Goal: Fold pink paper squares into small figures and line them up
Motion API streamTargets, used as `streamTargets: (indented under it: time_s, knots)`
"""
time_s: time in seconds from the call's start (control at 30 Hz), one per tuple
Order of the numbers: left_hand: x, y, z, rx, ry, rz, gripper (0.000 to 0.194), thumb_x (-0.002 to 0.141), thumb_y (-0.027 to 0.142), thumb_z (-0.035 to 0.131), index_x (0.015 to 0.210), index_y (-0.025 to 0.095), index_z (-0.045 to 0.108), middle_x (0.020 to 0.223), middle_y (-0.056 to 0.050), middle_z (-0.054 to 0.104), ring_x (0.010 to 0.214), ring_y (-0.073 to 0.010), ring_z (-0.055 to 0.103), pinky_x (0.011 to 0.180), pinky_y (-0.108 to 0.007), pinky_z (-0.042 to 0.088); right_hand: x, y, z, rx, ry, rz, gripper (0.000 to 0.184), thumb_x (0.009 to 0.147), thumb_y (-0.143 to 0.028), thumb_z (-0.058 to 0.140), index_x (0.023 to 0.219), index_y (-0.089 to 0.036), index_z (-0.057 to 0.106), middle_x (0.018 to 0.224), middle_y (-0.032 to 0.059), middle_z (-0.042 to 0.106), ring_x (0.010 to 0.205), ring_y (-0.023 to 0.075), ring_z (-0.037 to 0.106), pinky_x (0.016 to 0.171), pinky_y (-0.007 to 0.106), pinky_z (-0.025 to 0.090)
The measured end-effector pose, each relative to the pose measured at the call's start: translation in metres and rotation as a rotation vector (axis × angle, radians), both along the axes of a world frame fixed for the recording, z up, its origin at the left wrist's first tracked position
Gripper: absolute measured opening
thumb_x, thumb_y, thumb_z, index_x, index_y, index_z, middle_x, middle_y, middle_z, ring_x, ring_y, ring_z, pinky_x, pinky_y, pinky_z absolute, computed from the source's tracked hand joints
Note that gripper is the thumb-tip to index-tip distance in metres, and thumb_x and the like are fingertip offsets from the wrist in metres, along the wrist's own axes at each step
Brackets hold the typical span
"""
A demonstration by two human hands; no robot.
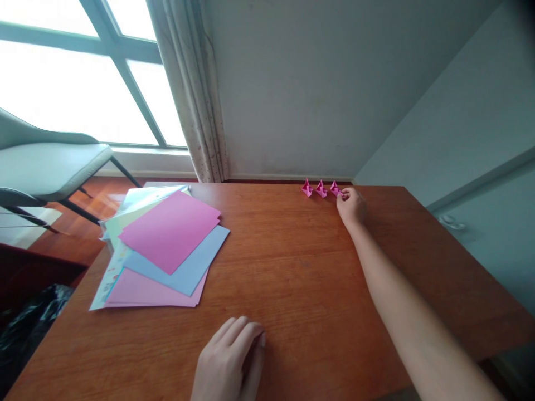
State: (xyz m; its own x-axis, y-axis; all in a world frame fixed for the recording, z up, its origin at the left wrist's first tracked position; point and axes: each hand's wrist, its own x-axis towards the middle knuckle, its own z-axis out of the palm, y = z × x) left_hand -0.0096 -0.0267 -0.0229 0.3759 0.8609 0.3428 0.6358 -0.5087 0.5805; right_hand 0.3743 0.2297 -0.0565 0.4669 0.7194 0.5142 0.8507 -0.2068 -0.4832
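Observation:
At the far edge of the wooden table (276,267), three small folded pink paper boats stand in a row. The left paper boat (307,189) and the middle paper boat (321,190) stand free, a small gap apart. My right hand (352,207) is stretched far forward, its thumb and fingers pinching the right end of the third paper boat (335,188). Close to me, my left hand (229,356) rests on the tabletop with its fingers curled together; nothing shows in it, though its palm is hidden.
On the table's left lie overlapping paper sheets: bright pink paper (173,228), blue paper (190,267) and light pink paper (154,289). A chair (54,161) stands by the window. A black plastic bag (37,317) is low at left. Behind the table are a curtain (190,83) and a wall.

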Motion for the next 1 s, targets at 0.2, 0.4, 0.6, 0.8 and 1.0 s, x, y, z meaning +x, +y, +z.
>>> streamTargets:
  time_s: [0.2,0.4,0.6,0.8,1.0]
  knots:
    - [0.002,-0.002,0.002,-0.027,0.002,0.016,0.015,0.096,0.015,0.049,0.088,0.023,0.058,0.077,-0.002,0.066,0.068,-0.0174,0.063,0.060,-0.028,0.050,-0.008,-0.014,0.006,0.059,0.039,-0.040,0.022,0.083,-0.031,0.054,0.098,-0.018,0.064,0.082,0.0095,0.071,0.076,0.0245,0.062,0.070,0.034,0.043]
    - [0.002,-0.003,0.003,-0.080,-0.001,0.027,0.017,0.096,0.015,0.048,0.085,0.022,0.059,0.077,-0.002,0.065,0.067,-0.0178,0.061,0.060,-0.029,0.047,-0.033,-0.067,0.011,0.089,0.061,0.025,0.021,0.086,-0.035,0.050,0.085,-0.019,0.064,0.079,0.0094,0.070,0.072,0.0228,0.062,0.069,0.034,0.045]
    - [0.006,-0.006,0.008,-0.148,0.056,0.054,0.017,0.096,0.016,0.049,0.087,0.023,0.062,0.081,-0.003,0.067,0.075,-0.0196,0.063,0.066,-0.030,0.048,-0.088,-0.131,0.007,-0.028,0.098,0.317,0.019,0.087,-0.036,0.055,0.081,-0.021,0.065,0.074,0.0044,0.070,0.064,0.0187,0.062,0.065,0.031,0.047]
    - [-0.025,0.022,0.027,-0.111,0.189,0.188,0.017,0.098,0.021,0.048,0.095,0.024,0.064,0.091,-0.002,0.071,0.082,-0.0175,0.067,0.072,-0.027,0.049,-0.128,-0.162,0.005,-0.129,0.051,0.528,0.014,0.086,-0.031,0.057,0.080,-0.024,0.066,0.075,0.0032,0.068,0.066,0.0196,0.061,0.062,0.031,0.042]
    - [-0.072,0.077,0.061,0.032,0.741,0.519,0.027,0.096,0.032,0.050,0.118,0.019,0.061,0.117,-0.015,0.069,0.106,-0.0341,0.065,0.079,-0.040,0.050,-0.124,-0.157,0.005,-0.143,0.071,0.568,0.014,0.088,-0.028,0.056,0.079,-0.023,0.065,0.071,0.0015,0.066,0.061,0.0176,0.057,0.062,0.030,0.041]
